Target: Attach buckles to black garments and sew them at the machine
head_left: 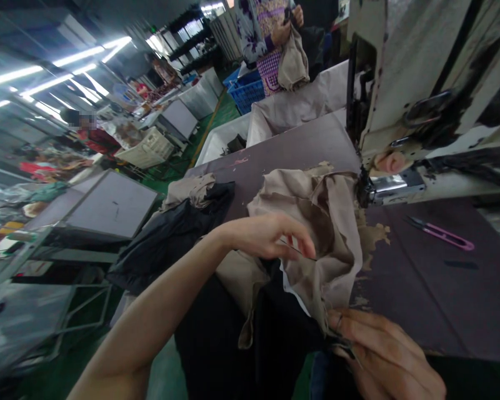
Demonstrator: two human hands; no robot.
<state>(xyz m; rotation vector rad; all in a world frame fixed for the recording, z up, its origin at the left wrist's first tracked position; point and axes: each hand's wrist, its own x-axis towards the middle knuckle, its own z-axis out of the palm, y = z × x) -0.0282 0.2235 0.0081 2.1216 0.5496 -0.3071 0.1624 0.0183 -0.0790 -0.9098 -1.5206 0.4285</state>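
Note:
A crumpled beige fabric piece (320,233) lies on the dark sewing table (433,278), running up under the needle of the sewing machine (425,83). My left hand (270,236) curls over its left side, fingers pinched on a fold. Low down, my right hand (383,355) pinches the fabric's bottom edge, where a dark strip shows between the fingers. A white lining edge peeks out beneath the beige cloth.
Pink thread snips (441,233) lie on the table at right. Dark fabric (170,233) and more beige cloth are heaped at the table's left edge. Another person (270,39) stands beyond holding beige cloth, near blue crates (245,91). Grey work tables (108,205) fill the left.

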